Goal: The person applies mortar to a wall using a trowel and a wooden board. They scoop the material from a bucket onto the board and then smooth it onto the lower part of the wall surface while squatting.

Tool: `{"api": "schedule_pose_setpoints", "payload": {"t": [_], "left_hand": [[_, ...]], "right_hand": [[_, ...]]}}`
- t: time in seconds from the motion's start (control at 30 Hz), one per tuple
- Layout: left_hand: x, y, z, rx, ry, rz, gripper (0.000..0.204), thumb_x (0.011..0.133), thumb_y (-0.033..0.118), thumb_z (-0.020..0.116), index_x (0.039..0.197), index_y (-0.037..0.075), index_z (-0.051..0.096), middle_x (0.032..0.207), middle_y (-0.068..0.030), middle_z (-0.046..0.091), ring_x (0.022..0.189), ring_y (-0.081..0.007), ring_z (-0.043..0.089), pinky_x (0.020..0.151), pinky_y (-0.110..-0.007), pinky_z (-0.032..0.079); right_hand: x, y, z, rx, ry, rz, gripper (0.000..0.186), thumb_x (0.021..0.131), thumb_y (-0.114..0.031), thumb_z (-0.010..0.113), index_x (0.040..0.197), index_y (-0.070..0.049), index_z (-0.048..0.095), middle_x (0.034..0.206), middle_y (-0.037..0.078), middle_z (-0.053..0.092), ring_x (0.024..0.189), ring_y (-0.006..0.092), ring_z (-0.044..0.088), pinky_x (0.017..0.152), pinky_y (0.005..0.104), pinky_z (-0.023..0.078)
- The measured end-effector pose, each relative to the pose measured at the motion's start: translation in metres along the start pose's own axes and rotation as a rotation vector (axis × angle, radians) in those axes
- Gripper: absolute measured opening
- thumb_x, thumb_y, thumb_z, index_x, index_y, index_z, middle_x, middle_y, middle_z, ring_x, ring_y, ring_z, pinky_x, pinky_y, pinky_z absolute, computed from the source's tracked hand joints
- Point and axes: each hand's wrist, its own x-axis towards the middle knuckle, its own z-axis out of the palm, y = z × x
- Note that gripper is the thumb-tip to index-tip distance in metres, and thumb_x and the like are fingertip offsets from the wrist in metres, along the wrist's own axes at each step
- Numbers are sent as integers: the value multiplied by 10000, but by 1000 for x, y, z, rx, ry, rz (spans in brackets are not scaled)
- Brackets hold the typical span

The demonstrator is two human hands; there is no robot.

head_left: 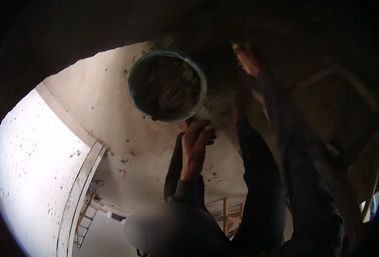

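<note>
A round bucket (pixel 133 92) with a greenish rim stands on the dirty floor in front of me. Dark, lumpy material fills part of it. My left hand (pixel 195 143) hangs just on the near side of the bucket, its fingers loosely bent and a little apart, with nothing visible in them. Farther forward and to the right, my right hand (pixel 248 60) reaches into deep shadow. Its fingers are curled, and a small pale patch shows at their tips; what they hold is too dark to make out.
Dark surfaces fill the far side and right. A brightly lit, speckled white surface (pixel 35 171) with a raised edge lies left. Behind me are a ladder (pixel 85 227) and a wooden frame (pixel 226 216). Bits of debris (pixel 123 173) dot the floor around my legs.
</note>
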Motion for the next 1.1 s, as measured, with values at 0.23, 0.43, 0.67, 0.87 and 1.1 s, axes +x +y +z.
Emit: {"api": "schedule_pose_setpoints", "payload": {"t": [0.23,0.43,0.67,0.87,1.1], "left_hand": [[-2,1,0,-42,82,-13,303,880,217,554,1075,-12,590,907,-83,617,815,-178,614,726,-314,479],[2,-2,2,-48,60,-18,283,887,198,546,1081,-4,588,903,-76,606,819,-176,611,711,-302,471],[0,2,6,-18,41,-17,268,903,199,537,1075,0,587,905,-75,605,801,-166,602,706,-296,467],[-2,12,16,148,27,124,279,906,208,552,1085,-4,579,904,-78,608,801,-163,603,697,-293,465],[-12,33,-23,-31,326,364,376,958,308,482,1175,2,516,1098,-149,582,1035,-269,581,855,-392,494]], "right_hand": [[-77,37,1,555,-85,82,311,834,-198,569,1110,-68,507,776,49,563,618,132,547,512,290,469],[-83,41,-9,644,112,239,155,833,-198,599,904,-65,560,704,33,564,543,142,531,465,302,441],[-15,51,-41,824,388,166,82,856,-169,561,816,-107,526,670,-5,504,533,127,487,457,299,388],[-18,19,-65,866,534,271,211,886,-262,568,986,-77,547,789,27,511,557,161,475,472,323,379],[-63,37,-41,848,548,300,190,876,-277,594,973,-115,569,790,27,540,563,173,500,468,314,379]]}}
